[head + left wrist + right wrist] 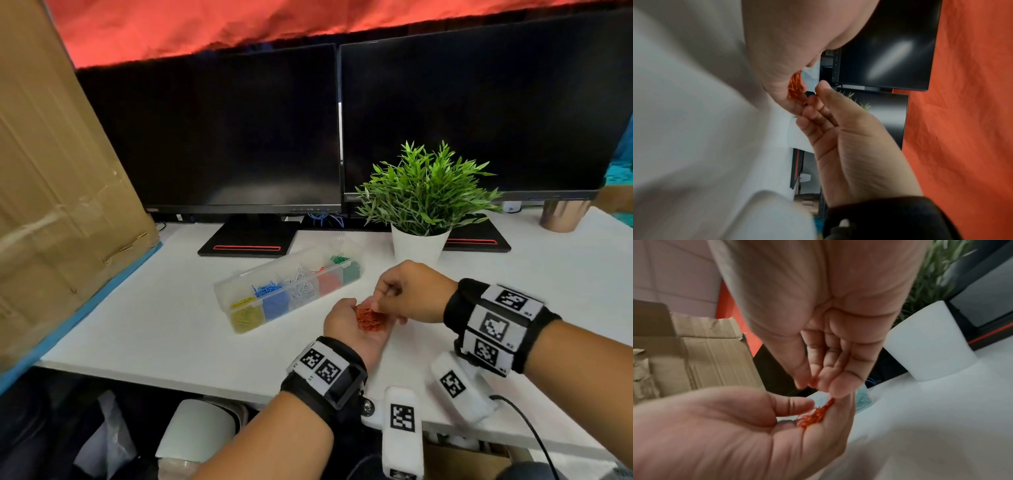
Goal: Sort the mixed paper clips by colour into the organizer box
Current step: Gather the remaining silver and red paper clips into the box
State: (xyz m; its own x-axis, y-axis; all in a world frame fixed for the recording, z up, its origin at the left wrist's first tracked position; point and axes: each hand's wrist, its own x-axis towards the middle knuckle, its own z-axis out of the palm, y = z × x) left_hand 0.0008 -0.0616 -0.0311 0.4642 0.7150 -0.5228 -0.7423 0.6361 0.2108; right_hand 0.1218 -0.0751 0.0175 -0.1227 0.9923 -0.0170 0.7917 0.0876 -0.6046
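A small heap of orange-red paper clips (369, 318) lies in the upturned, cupped palm of my left hand (342, 318) just above the white desk (171, 325). My right hand (381, 302) hovers over that palm, thumb and fingertips (830, 386) pinching a few of the orange-red clips (816, 415). In the left wrist view the clips (795, 86) sit against the palm, with the right hand's fingers (818, 110) beside them. The clear organizer box (226, 291) lies left of the hands, its compartments holding yellow, blue, white, red and green clips.
A potted plant in a white pot (419, 246) stands just behind the hands. Two dark monitors (239, 137) line the back. A large cardboard box (51, 171) leans at the left. A copper cup (563, 214) stands far right. The desk's front edge (205, 387) runs below my wrists.
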